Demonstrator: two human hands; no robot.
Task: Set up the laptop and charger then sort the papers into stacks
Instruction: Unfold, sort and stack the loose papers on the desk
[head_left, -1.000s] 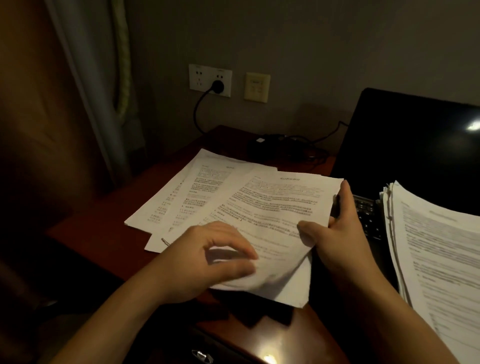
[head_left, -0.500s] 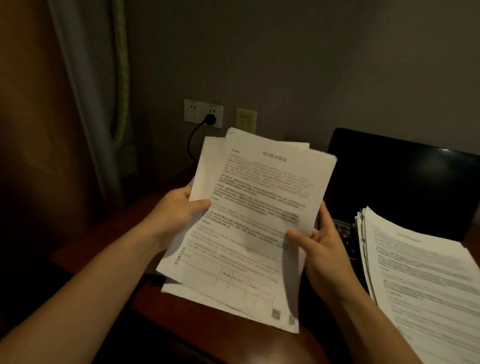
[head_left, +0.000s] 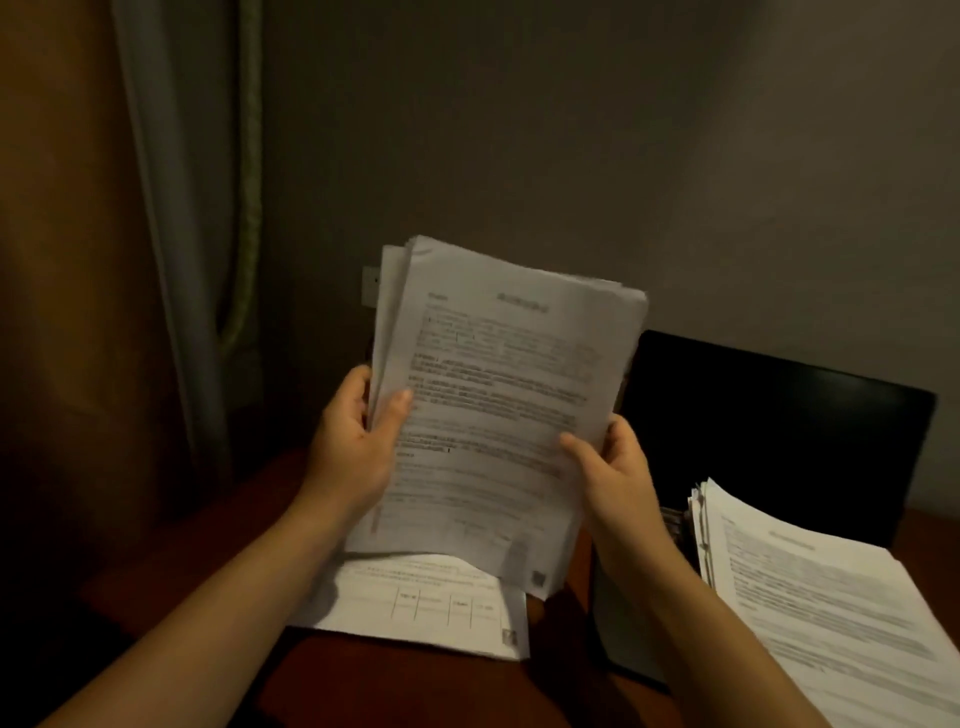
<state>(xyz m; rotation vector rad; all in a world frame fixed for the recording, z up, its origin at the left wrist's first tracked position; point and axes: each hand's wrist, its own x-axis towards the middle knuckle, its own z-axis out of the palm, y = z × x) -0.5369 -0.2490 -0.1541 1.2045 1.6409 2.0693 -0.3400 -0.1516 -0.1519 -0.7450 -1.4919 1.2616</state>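
Left hand (head_left: 353, 441), right hand (head_left: 618, 478) hold paper sheaf (head_left: 509, 384) upright above table (head_left: 244, 514); fingers (head_left: 396, 410) clamped on its 9 and 3 o'clock edges. Loose sheet (head_left: 426, 608) flat at 6 o'clock. Second stack (head_left: 831, 618) at 4 o'clock, on open laptop (head_left: 779, 431).

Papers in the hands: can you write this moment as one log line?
left hand grips papers, left edge | right hand grips right edge | one sheet on desk below | second stack at right | laptop open, screen dark

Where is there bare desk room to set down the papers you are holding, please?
Bare reddish wooden desk lies left of the flat white sheet and in front of it. Right is crowded: black laptop, thick paper stack.
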